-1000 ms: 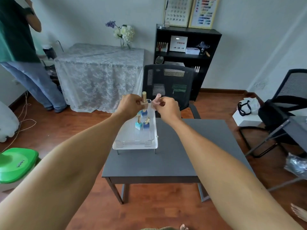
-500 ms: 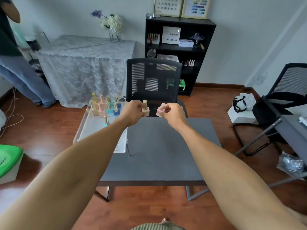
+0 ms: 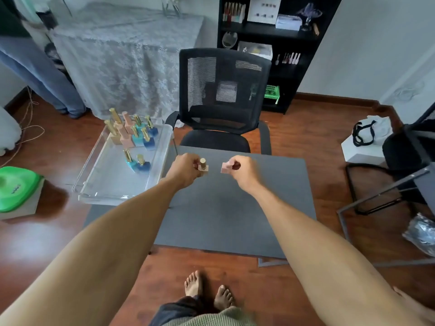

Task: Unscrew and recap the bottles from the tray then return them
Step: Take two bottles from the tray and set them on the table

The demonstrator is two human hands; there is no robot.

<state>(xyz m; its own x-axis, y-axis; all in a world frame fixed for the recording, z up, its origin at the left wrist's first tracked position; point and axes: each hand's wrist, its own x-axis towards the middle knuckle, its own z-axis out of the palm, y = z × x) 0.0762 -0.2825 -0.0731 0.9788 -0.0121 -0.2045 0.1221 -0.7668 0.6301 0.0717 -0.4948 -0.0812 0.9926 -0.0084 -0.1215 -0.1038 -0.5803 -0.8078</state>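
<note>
A person stands over a grey table (image 3: pixel 223 220) with both arms out, each hand closed around a small bottle taken from the clear tray (image 3: pixel 94 184) at the table's left edge. The left hand (image 3: pixel 184 169) grips a tan bottle (image 3: pixel 203 170) upright, its gold cap (image 3: pixel 203 161) showing above the fingers; the right hand (image 3: pixel 242 170) is curled on a pink bottle (image 3: pixel 226 167), whose cap appears hidden in the fist, though the view is too soft to be sure. The two bottles are held apart above the tabletop, right of the tray where the remaining bottles (image 3: pixel 134 135) stand clustered. The step in hand looks like the uncapping; next, one hand must likely steady a bottle while the other twists.
</note>
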